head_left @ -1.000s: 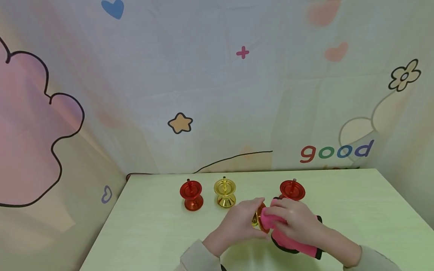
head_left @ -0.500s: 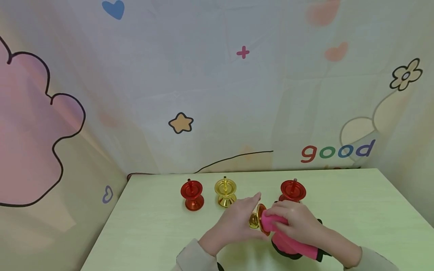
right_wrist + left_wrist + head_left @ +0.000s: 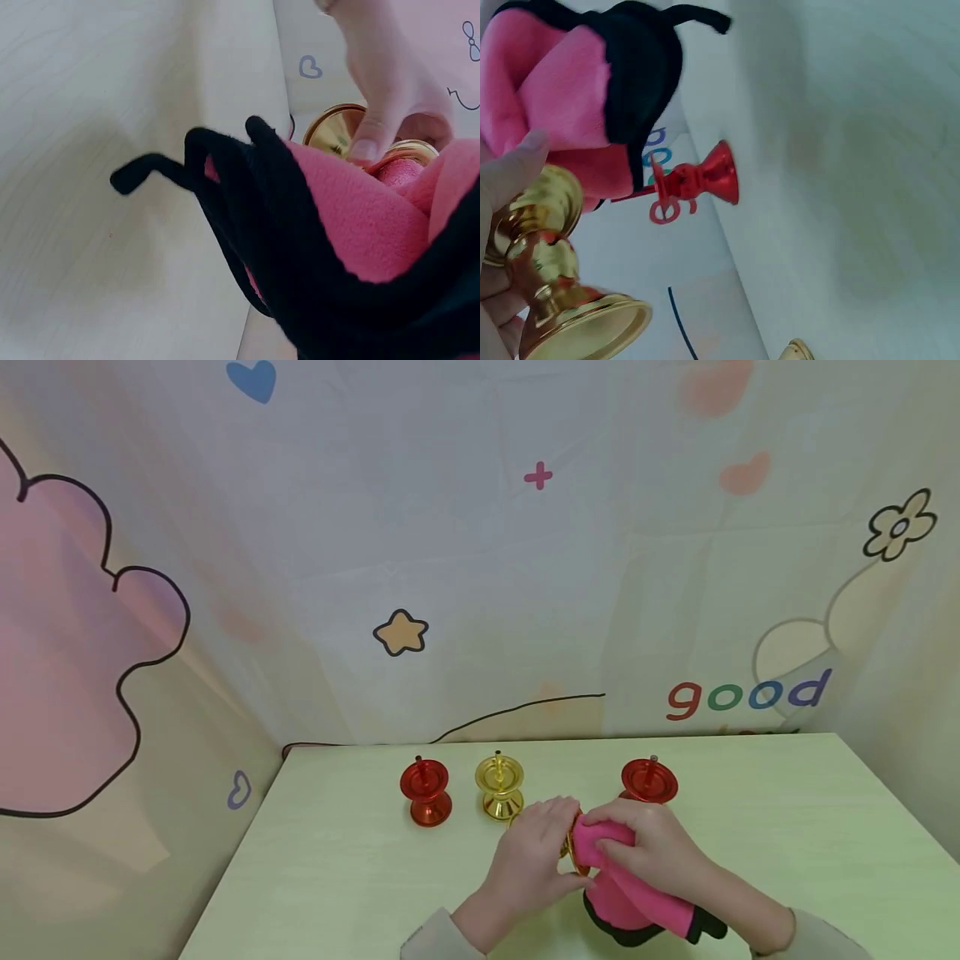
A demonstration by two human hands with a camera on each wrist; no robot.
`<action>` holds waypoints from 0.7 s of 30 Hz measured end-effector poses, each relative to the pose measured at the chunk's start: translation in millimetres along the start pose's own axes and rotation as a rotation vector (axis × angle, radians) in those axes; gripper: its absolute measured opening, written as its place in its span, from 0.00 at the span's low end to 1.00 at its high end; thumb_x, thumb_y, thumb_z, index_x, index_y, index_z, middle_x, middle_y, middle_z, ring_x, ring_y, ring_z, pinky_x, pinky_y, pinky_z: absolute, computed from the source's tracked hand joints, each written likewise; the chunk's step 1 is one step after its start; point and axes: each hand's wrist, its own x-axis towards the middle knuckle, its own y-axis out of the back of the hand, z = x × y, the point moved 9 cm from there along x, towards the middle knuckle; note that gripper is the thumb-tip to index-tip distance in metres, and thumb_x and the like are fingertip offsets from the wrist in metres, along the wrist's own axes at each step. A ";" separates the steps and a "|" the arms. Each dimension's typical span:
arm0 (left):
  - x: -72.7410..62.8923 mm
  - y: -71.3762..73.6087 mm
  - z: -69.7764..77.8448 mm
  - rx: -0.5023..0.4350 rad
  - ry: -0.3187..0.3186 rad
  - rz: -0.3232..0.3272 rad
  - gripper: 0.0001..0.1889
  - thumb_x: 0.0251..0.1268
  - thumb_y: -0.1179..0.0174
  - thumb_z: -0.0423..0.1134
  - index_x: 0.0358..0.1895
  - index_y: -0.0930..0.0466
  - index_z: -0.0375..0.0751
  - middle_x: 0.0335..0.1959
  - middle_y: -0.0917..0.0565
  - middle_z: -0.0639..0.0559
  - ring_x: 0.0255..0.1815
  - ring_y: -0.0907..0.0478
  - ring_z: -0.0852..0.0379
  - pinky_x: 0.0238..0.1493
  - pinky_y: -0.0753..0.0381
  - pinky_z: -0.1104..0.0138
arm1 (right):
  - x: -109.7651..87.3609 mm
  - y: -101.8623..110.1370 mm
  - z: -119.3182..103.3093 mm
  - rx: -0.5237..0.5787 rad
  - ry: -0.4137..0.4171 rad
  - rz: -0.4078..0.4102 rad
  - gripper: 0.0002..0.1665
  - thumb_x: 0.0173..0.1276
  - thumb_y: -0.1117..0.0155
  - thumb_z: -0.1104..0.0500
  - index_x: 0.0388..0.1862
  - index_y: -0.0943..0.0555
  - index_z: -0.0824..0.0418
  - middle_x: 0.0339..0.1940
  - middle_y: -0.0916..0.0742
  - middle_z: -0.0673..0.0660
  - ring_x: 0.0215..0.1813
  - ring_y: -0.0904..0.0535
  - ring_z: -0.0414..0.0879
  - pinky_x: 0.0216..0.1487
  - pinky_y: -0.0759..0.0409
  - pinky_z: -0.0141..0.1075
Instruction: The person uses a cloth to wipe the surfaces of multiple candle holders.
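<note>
My left hand [image 3: 528, 852] grips a gold candlestick [image 3: 551, 259] by its upper dish. In the left wrist view its flared base points away from the cloth, and the thumb lies along the dish rim. My right hand [image 3: 660, 852] pinches a bunched pink cloth [image 3: 633, 893] with black edging and holds it against the inside of the dish. The candlestick lies tipped on its side between both hands, its dish facing right in the head view. Loose folds of cloth and a black strap hang below the right hand; in the right wrist view they cover most of the contact.
A red candlestick [image 3: 430, 802] and a gold one [image 3: 500, 789] stand upright at the back left of the pale table [image 3: 322, 868]. Another red candlestick [image 3: 648, 779] stands behind my right hand. A printed curtain [image 3: 480, 568] hangs along the table's back edge.
The left fingers have closed further over the candlestick, hiding more of its base. The right hand has shifted its fingers on the cloth, and the hanging folds have swung slightly left.
</note>
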 end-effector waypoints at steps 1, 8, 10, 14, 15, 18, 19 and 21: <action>-1.4 1.7 2.7 0.037 -0.019 0.038 0.44 0.31 0.33 0.63 0.54 0.34 0.40 0.50 0.25 0.53 0.53 0.28 0.59 0.56 0.30 0.67 | 0.1 -0.1 1.7 0.007 -0.023 -0.010 0.15 0.50 0.34 0.65 0.38 0.19 0.54 0.31 0.17 0.46 0.32 0.27 0.34 0.29 0.24 0.26; 0.8 -10.7 -9.4 -0.152 0.048 -0.218 0.53 0.34 0.36 0.66 0.65 0.44 0.40 0.60 0.30 0.52 0.60 0.33 0.57 0.59 0.33 0.64 | -4.1 0.2 -6.3 -0.024 0.082 -0.036 0.15 0.49 0.33 0.64 0.38 0.19 0.53 0.32 0.16 0.45 0.33 0.26 0.33 0.30 0.24 0.26; 1.7 -15.7 -14.9 -0.247 0.090 -0.341 0.53 0.34 0.36 0.65 0.66 0.46 0.41 0.60 0.30 0.52 0.58 0.31 0.59 0.57 0.31 0.68 | -5.8 1.6 -14.2 -0.041 0.177 -0.014 0.16 0.48 0.33 0.65 0.37 0.20 0.52 0.32 0.17 0.45 0.33 0.26 0.33 0.30 0.24 0.26; 2.9 -18.5 -17.8 -0.365 0.134 -0.455 0.47 0.35 0.33 0.60 0.62 0.41 0.44 0.46 0.21 0.57 0.40 0.25 0.69 0.40 0.27 0.79 | -8.0 3.4 -24.4 -0.052 0.285 0.027 0.17 0.46 0.32 0.66 0.37 0.20 0.52 0.32 0.17 0.45 0.33 0.25 0.34 0.31 0.24 0.26; 3.1 -18.4 -17.5 -0.371 0.138 -0.453 0.45 0.35 0.33 0.60 0.60 0.39 0.45 0.41 0.20 0.58 0.35 0.26 0.71 0.35 0.28 0.81 | -7.7 3.7 -24.2 -0.047 0.277 0.032 0.17 0.46 0.32 0.66 0.37 0.20 0.52 0.32 0.17 0.46 0.33 0.25 0.34 0.30 0.24 0.26; 4.5 -14.0 -14.6 -0.318 0.132 -0.377 0.41 0.35 0.32 0.60 0.56 0.37 0.47 0.34 0.21 0.62 0.28 0.30 0.71 0.28 0.32 0.83 | -5.3 3.8 -15.6 -0.003 0.160 0.027 0.16 0.48 0.32 0.65 0.38 0.20 0.52 0.32 0.17 0.46 0.33 0.26 0.34 0.30 0.24 0.26; 4.7 -11.9 -12.9 -0.273 0.121 -0.338 0.41 0.35 0.33 0.60 0.56 0.36 0.46 0.34 0.22 0.62 0.29 0.30 0.71 0.28 0.32 0.82 | -4.3 3.6 -10.8 0.019 0.098 0.020 0.15 0.49 0.33 0.65 0.38 0.20 0.53 0.32 0.17 0.46 0.33 0.26 0.34 0.30 0.24 0.27; 4.5 -7.1 -8.6 -0.159 0.090 -0.251 0.42 0.35 0.34 0.62 0.56 0.36 0.44 0.40 0.21 0.60 0.34 0.26 0.68 0.33 0.28 0.80 | -3.3 2.6 -0.2 0.070 -0.032 0.003 0.14 0.52 0.34 0.63 0.40 0.20 0.53 0.33 0.17 0.48 0.33 0.26 0.35 0.29 0.24 0.27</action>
